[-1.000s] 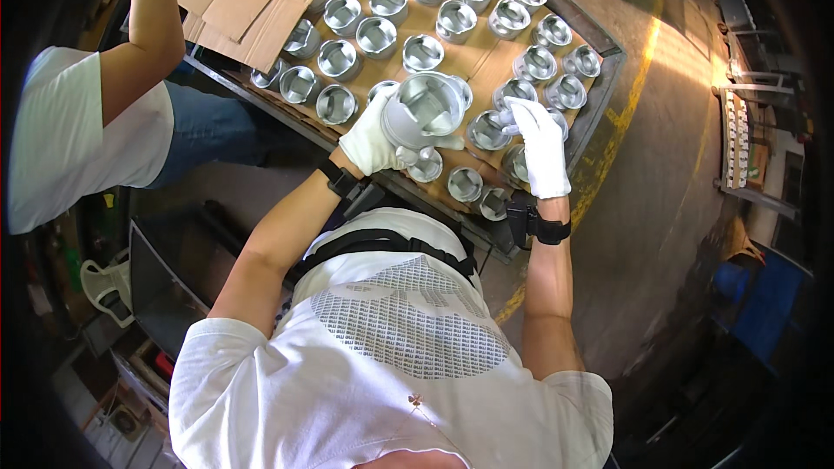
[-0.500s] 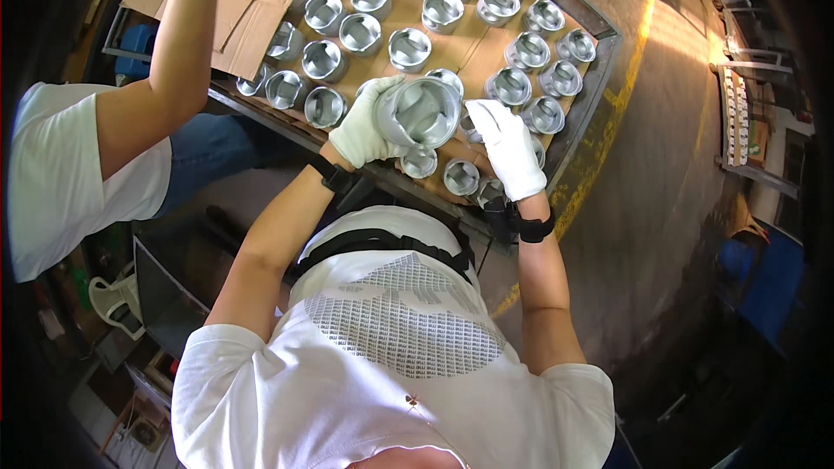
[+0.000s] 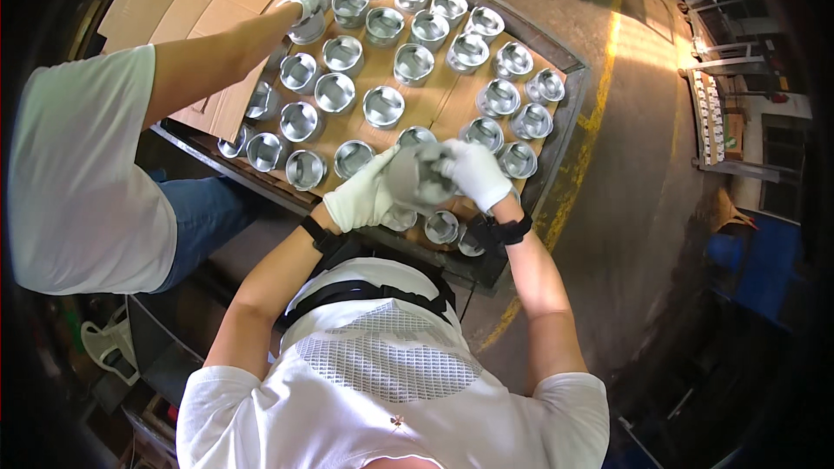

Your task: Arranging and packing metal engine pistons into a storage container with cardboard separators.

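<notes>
A silvery metal piston (image 3: pixel 413 179), blurred by motion, is held up over the near part of a crate. My left hand (image 3: pixel 360 194), in a white glove, grips its left side. On its right side are the bent fingers of my right hand (image 3: pixel 475 175), gloved the same way; the fingertips overlap the piston and are smeared. Below and around it stand more pistons, open side up, such as one piston (image 3: pixel 383 107) just beyond my hands and another piston (image 3: pixel 306 170) left of my left hand.
Brown cardboard (image 3: pixel 434 104) lines the metal-edged crate (image 3: pixel 569 113). At left a co-worker's gloved hand (image 3: pixel 306 7) reaches to a piston beside a cardboard sheet (image 3: pixel 217 0). A yellow floor line (image 3: pixel 599 95) runs along the right.
My right hand has come from beside the piston onto it. The piston has turned, its hollow no longer facing me plainly. The co-worker's hand has come down to the crate.
</notes>
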`<state>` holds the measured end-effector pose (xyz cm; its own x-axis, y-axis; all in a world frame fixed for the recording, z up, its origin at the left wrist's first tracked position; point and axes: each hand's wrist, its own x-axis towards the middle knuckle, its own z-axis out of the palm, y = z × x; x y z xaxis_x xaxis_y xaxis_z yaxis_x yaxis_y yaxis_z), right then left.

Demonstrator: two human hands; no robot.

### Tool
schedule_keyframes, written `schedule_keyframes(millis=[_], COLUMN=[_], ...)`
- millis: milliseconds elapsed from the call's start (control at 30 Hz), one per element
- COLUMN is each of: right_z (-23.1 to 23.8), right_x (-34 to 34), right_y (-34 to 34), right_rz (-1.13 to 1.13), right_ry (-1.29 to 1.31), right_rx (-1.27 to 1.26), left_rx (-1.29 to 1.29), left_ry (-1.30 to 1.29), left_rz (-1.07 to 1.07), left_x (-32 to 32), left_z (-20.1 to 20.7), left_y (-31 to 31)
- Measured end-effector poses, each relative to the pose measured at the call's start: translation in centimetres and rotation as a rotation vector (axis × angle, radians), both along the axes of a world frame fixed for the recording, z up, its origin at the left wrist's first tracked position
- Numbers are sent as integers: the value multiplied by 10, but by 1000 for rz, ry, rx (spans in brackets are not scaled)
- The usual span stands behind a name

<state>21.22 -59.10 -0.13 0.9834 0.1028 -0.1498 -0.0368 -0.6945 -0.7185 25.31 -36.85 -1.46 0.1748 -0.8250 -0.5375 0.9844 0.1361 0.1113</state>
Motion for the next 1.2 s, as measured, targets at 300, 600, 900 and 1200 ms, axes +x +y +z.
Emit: schedule_keyframes(millis=[300,600,900,1200], right_z=[-96,-139,-119,-146], right_x=[92,126,192,208], right_y=[-72,-60,-69,-88], right_rz=[-351,-280,-168,-222], right_ry=[115,465,29,106], right_rx=[-438,-546,-1003,-933], left_rx=[-41,93,165,193], left_ry=[-90,-65,-74,-168], left_rz=[-117,-94,7,15], left_x=[30,27,30,29], left_z=[-11,-40,-53,-39], left_y=[38,88,99,118])
